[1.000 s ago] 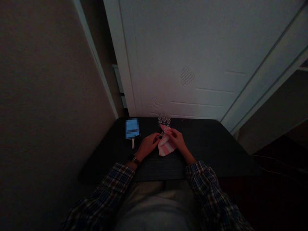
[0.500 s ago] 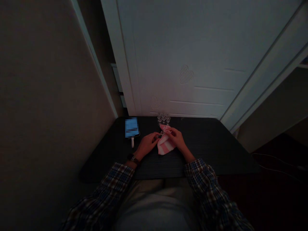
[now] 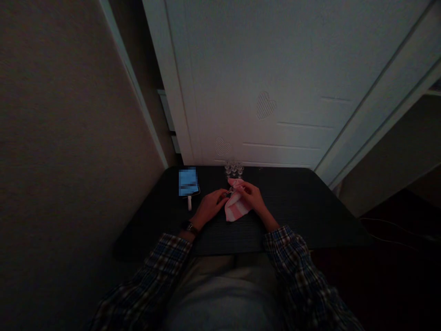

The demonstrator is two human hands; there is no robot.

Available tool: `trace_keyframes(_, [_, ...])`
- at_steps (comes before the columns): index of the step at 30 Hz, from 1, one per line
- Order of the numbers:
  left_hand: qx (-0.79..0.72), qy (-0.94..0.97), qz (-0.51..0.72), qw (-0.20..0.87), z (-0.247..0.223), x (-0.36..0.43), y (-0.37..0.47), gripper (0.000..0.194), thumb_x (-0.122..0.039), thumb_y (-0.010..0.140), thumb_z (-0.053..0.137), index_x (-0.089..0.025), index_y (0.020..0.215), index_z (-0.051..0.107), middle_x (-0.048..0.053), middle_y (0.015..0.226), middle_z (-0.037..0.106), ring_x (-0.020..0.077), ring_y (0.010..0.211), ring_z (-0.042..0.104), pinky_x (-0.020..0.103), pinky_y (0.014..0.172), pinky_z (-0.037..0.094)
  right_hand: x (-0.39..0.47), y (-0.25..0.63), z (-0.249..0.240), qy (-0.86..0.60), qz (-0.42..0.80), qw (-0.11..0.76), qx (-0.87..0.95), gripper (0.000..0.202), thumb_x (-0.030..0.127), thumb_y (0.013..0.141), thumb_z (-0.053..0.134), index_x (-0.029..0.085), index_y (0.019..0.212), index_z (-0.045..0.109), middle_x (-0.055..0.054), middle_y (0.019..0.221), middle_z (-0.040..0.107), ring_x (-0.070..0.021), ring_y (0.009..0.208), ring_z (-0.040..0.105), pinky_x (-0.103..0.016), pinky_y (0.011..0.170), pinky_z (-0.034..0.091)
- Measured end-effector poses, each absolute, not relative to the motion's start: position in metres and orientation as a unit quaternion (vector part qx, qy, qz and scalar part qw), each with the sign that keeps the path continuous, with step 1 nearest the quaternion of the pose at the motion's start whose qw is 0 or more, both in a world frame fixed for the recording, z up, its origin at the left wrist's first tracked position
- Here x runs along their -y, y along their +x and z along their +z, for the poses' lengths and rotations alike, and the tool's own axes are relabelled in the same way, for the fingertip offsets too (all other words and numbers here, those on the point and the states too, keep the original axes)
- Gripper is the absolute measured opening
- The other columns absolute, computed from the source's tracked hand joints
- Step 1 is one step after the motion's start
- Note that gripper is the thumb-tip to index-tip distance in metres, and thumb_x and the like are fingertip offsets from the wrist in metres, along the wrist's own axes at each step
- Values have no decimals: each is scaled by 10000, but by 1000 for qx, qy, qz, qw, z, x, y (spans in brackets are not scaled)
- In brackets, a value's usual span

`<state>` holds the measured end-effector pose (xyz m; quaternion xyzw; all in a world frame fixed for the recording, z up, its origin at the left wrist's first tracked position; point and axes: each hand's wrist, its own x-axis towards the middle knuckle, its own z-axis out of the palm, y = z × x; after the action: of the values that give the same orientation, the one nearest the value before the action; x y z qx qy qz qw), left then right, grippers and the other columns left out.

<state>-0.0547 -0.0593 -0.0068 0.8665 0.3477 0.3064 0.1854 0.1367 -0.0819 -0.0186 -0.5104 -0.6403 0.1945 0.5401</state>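
Note:
Over the middle of the dark table, my left hand pinches a small clear glass by one end between thumb and fingers. My right hand is closed on a pink-and-white striped cloth, which is bunched against the other side of the glass. The cloth's lower end hangs down toward the tabletop. Cloth and fingers cover much of the glass, so its full shape is hidden. Just beyond the cloth stand several small clear glasses, grouped close together.
A phone with a lit screen lies at the left of the table, a white plug or cable end at its near edge. The dark table meets a white panel with heart patterns at its back edge. A wall rises on the left.
Both hands keep nearly the same place and grip on the glass and cloth. The whole view has shifted very slightly.

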Motion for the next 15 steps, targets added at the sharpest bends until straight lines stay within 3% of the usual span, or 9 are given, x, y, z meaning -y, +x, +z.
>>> trace_keyframes(9, [-364,861,329,137,-8,58,-55,284,-320,852,448,-203,1098,527,42,986,599,171,864,567,294,785,442,82,136,-18,-502,204,543,641,264,408,803,506,221,915,655,-17,911,666,-173,779,584,-264,670,441])
trace_keyframes(15, [-359,864,325,136,-8,58,-56,287,-323,859,434,-211,1108,522,34,971,591,166,845,566,284,766,444,80,137,-20,-504,210,548,634,265,403,797,512,216,915,657,-17,906,666,-173,776,586,-264,672,443])
